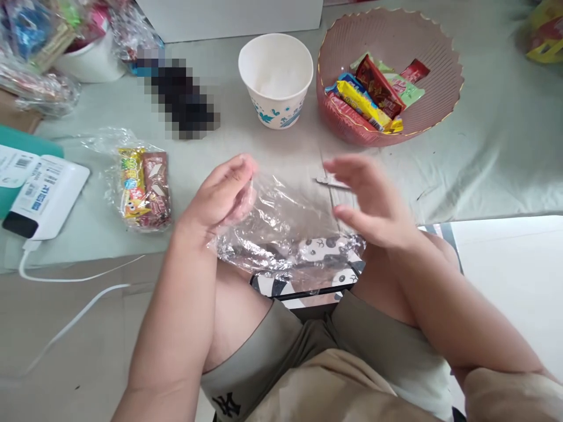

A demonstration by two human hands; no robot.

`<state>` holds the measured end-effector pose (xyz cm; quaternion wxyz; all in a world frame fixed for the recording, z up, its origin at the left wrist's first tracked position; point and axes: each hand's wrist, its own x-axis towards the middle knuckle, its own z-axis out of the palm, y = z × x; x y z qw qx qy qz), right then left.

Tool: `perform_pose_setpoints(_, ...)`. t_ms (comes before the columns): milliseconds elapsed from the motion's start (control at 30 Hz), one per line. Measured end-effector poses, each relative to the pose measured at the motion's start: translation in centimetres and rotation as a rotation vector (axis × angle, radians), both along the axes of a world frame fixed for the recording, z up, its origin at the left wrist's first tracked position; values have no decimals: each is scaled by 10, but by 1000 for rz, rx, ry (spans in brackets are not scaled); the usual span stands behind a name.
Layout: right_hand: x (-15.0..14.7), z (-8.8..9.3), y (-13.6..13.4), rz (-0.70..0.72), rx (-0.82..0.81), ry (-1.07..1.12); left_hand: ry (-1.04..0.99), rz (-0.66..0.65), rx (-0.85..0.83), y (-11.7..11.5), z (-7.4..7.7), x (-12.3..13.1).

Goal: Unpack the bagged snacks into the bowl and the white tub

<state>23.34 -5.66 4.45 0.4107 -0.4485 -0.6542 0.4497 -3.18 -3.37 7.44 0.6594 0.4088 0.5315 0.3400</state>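
Note:
My left hand [229, 196] is closed on a clear plastic bag [285, 217], which hangs crumpled over the table edge and my lap. To its right, my right hand [369, 202] has its fingers spread and thumb apart, slightly blurred, with nothing gripped. A thin dark tool [333, 184] lies on the cloth just behind those fingers; I cannot make out its kind. Beyond the hands stands a white paper cup [276, 76] with blue-green prints. Beside it, a pink ribbed bowl [440, 64] with a gold rim holds several wrapped snacks [369, 94].
A clear bag of wrapped snacks [145, 187] lies on the left. Near it are a white power bank [48, 196] with a cable and a teal item [13, 170]. A cup of packaged goods [94, 58] stands back left, a white box [233, 17] behind. A panda-print surface [308, 287] shows below.

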Motion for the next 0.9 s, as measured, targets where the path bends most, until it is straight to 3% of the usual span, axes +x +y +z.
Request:
perform_pose_setpoints(100,-24,-4,3,327,-188,10,-28,-160,15,2,-5,1)
perform_pose_setpoints(167,-33,-4,1,416,-271,-29,-59,-73,67,7,-9,1)
perform_pose_setpoints(267,-33,-4,-5,283,-332,46,-191,327,90,17,-15,-1)
perform_pose_setpoints(333,-31,-5,-8,93,-352,147,-287,410,35,19,-18,0)
perform_pose_setpoints(433,-29,-6,-8,-105,-316,206,-327,134,-92,14,-21,8)
perform_pose_setpoints(533,-28,-7,-6,-180,-269,186,-182,-136,-164,6,-24,19)
perform_pose_setpoints(667,-21,-9,-7,-119,-223,134,35,-143,-28,3,-25,24)
perform_pose_setpoints(733,-18,-12,-7,-59,-142,52,33,-162,32,3,-24,20)
perform_pose_setpoints(833,-16,-19,-6,-105,-8,-30,8,-280,73,2,-21,14)
perform_pose_setpoints(900,-16,-24,-5,-112,26,-5,33,-290,91,1,-20,14)
